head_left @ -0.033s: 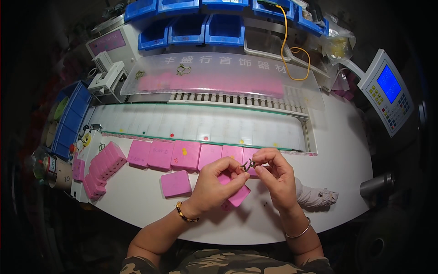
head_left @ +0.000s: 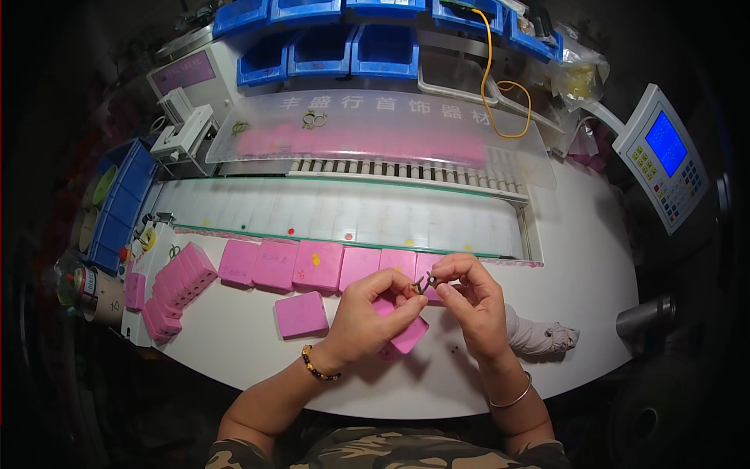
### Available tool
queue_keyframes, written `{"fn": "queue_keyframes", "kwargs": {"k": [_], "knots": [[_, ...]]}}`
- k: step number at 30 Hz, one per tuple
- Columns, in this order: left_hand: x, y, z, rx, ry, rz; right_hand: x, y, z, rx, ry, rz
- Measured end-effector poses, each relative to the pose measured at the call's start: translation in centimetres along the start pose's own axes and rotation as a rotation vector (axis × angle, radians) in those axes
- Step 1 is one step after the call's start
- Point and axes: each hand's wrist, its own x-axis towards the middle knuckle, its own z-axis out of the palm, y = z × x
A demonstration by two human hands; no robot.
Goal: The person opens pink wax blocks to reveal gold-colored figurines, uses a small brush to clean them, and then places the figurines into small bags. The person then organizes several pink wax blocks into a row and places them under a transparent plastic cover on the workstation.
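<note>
My left hand (head_left: 373,309) pinches a small dark, forked piece (head_left: 419,286) between thumb and fingertips. Close beside it, the thumb and fingers of my right hand (head_left: 475,305) are closed on a small dark piece with a round eye (head_left: 432,281). The two pieces nearly meet; whether they are joined I cannot tell. Beneath my left hand lies a pink block (head_left: 409,336), partly hidden by it. Another pink block (head_left: 301,315) rests flat to the left of that hand. Beyond my hands runs a row of pink blocks (head_left: 319,266), its right end partly covered by my fingers.
A pale conveyor belt (head_left: 328,207) with coloured dots crosses behind the row. Over its far side sits a clear cover (head_left: 375,129) with green rings (head_left: 314,119) on top. Stacked pink blocks (head_left: 183,277) stand left. Rolled cloth (head_left: 539,334) and a keypad screen (head_left: 666,148) are right.
The coloured dots on the belt have shifted slightly to the left. My hands and the dark pieces look the same.
</note>
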Motion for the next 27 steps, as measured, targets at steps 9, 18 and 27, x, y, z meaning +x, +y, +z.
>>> {"fn": "queue_keyframes", "kwargs": {"k": [9, 18, 27], "knots": [[0.0, 0.0, 0.1, 0.025, 0.008, 0.054, 0.1, 0.4, 0.1, 0.036, -0.004, 0.036], [0.1, -0.1, 0.5, 0.006, 0.034, 0.079, 0.8, 0.2, 0.0, 0.027, 0.083, 0.019], [-0.1, -0.4, 0.3, -0.045, 0.006, 0.078, 12.6, -2.3, 0.0, -1.059, 0.248, -0.594]]}}
